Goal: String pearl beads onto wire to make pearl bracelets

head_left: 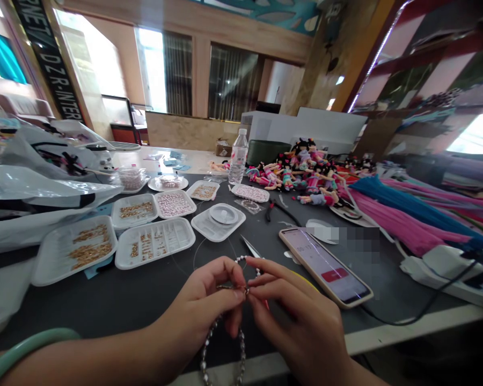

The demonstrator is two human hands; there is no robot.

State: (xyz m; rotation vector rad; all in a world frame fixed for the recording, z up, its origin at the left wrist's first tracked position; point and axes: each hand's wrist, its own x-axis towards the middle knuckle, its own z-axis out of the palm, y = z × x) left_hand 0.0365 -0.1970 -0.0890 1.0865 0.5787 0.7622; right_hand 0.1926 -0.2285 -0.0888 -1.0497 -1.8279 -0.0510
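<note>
A string of small white and dark beads [242, 348] hangs in a loop below my hands, and part of it curves up behind the fingers. My left hand [213, 292] pinches the string near a small metallic bit, thumb against fingers. Close against it, my right hand [293, 305] has its thumb and fingertips closed on the same spot. Exactly what sits between the fingertips is too small to make out. Scissors [251, 247] lie just beyond the hands, their handles partly hidden by my right hand. A spool of clear thread [224, 214] rests in a white tray [201, 228].
White trays of gold-coloured findings [44, 271] and a tray of pink beads [156, 201] stand at left. A phone [326, 268] lies at right near a power strip [446, 276]. Pliers [269, 210], a water bottle [238, 158] and crocheted dolls [306, 171] are farther back.
</note>
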